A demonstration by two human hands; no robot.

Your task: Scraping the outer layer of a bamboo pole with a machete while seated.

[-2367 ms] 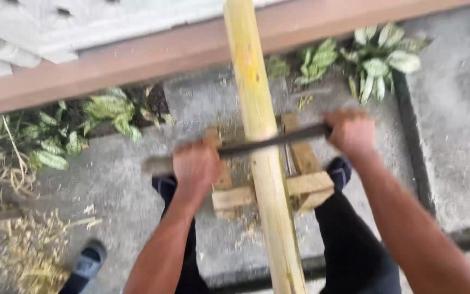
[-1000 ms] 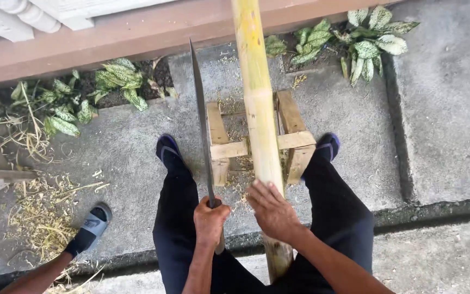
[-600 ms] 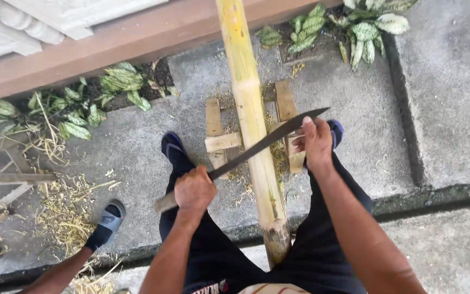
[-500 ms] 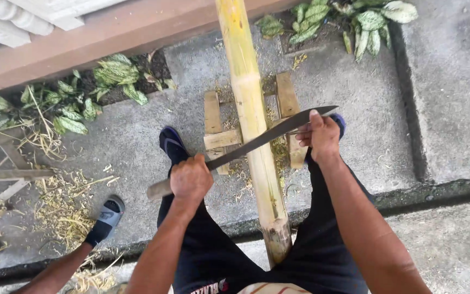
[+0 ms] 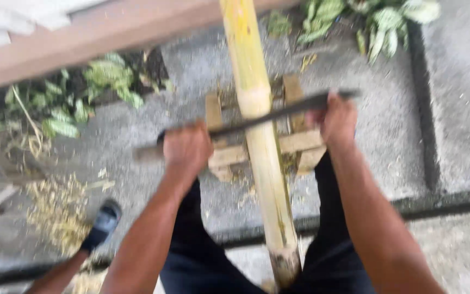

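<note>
Bamboo pole (image 5: 257,125) between both hands.

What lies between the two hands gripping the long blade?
In the head view, the yellow bamboo pole runs between the left hand and right hand, under the long blade.

Concrete floor (image 5: 387,141), grey, rough. Leafy green plants (image 5: 88,92) along reddish-brown wall ledge (image 5: 99,32); more leaves (image 5: 376,22) top right. Pale shavings pile (image 5: 55,207) at left. Another person's foot in dark slipper (image 5: 100,226) beside shavings. Dark drainage channel (image 5: 452,198) crosses floor.
</note>
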